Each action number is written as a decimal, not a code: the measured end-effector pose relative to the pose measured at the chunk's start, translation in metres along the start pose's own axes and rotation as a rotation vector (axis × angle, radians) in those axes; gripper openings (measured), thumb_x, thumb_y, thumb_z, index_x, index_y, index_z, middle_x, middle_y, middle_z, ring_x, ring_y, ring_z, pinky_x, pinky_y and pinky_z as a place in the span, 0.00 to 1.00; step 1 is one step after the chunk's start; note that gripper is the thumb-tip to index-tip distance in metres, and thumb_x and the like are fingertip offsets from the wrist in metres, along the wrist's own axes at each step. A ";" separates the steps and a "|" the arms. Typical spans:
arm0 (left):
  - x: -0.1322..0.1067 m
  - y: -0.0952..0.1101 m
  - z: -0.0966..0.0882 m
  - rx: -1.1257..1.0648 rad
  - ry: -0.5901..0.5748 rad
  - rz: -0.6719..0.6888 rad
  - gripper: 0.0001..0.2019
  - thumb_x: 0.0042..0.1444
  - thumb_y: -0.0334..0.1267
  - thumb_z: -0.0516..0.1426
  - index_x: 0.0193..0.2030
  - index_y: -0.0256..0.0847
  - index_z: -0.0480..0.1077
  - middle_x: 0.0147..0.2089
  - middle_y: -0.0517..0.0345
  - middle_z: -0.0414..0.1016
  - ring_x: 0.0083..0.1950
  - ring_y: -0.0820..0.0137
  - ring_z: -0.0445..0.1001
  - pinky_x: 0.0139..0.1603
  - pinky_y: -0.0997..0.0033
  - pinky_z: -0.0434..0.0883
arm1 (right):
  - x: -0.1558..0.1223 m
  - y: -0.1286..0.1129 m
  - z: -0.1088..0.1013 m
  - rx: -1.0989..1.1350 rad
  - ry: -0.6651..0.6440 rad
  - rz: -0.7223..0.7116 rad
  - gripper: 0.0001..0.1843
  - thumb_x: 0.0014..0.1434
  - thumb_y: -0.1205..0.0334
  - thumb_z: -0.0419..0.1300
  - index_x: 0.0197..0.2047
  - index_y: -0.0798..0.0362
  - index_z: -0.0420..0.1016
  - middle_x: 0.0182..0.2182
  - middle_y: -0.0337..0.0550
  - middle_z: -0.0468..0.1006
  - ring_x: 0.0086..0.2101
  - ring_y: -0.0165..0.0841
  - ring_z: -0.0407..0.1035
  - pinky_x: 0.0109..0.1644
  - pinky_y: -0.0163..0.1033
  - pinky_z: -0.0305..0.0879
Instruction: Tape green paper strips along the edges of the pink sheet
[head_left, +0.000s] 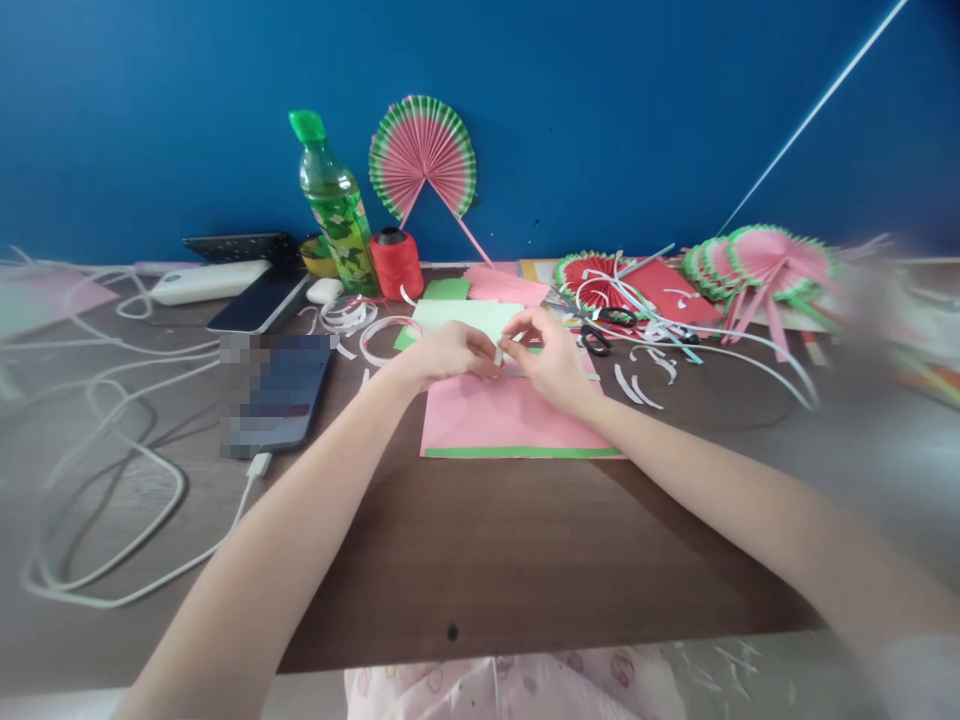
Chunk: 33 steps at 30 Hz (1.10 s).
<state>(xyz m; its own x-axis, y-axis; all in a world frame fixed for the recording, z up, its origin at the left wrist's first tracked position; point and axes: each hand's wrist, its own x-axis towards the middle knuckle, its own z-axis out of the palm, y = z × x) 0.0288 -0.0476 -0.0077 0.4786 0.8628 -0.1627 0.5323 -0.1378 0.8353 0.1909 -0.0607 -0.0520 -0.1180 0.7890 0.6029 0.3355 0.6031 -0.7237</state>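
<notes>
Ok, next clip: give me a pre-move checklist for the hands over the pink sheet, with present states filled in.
1. Left hand and right hand both over the pink sheet: ok.
2. Small white piece pinched between the two hands: ok, though what it is cannot be told.
3. Pink sheet flat on the table: ok.
4. Scissors apart from both hands: ok.
5. Phone and its cable off the sheet: ok.
6. Grip firmness: cannot tell.
</notes>
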 end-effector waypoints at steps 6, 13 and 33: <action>0.001 -0.001 0.000 -0.009 -0.017 0.012 0.07 0.36 0.35 0.61 0.27 0.38 0.74 0.27 0.59 0.74 0.32 0.70 0.71 0.35 0.71 0.65 | -0.001 0.003 0.001 0.031 -0.015 0.023 0.06 0.55 0.60 0.59 0.31 0.50 0.64 0.30 0.38 0.72 0.32 0.31 0.67 0.38 0.40 0.65; 0.002 -0.004 0.002 -0.067 -0.007 0.049 0.06 0.39 0.35 0.60 0.27 0.39 0.71 0.27 0.62 0.70 0.32 0.73 0.69 0.35 0.73 0.65 | -0.001 0.004 0.002 0.129 -0.006 0.049 0.06 0.52 0.68 0.58 0.32 0.50 0.63 0.30 0.37 0.70 0.31 0.29 0.68 0.36 0.38 0.66; 0.003 -0.004 0.007 0.079 0.087 0.138 0.05 0.48 0.35 0.54 0.26 0.37 0.68 0.27 0.59 0.73 0.29 0.74 0.68 0.35 0.72 0.64 | 0.005 0.005 0.000 0.262 0.046 0.177 0.12 0.47 0.59 0.65 0.29 0.52 0.65 0.25 0.35 0.70 0.28 0.29 0.68 0.34 0.39 0.68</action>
<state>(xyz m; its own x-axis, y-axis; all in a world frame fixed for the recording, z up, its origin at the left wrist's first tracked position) 0.0334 -0.0476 -0.0156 0.4903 0.8716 -0.0001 0.5206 -0.2928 0.8020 0.1924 -0.0533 -0.0527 -0.0347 0.8818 0.4704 0.0944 0.4714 -0.8768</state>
